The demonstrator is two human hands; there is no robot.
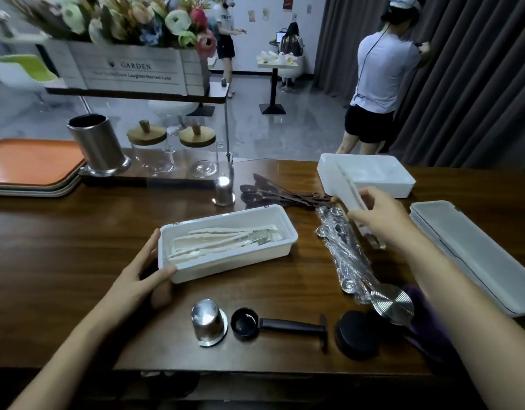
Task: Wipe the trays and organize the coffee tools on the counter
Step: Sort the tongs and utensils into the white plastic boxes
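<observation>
White plastic tray (225, 263) is sitting mid-counter (77, 238), holding several pale packets (222, 241). The left hand (142, 273) is gripping its near corner, thumb over the rim. The right hand (382, 223) is pinching a long white packet (351, 189) above wrapped spoons (341, 241). Sorting seems to be under way; next it likely needs lowering into the tray. Counted: two trays, with the back tray (388, 187) behind; one lid (477, 255); one black scoop (284, 324).
</observation>
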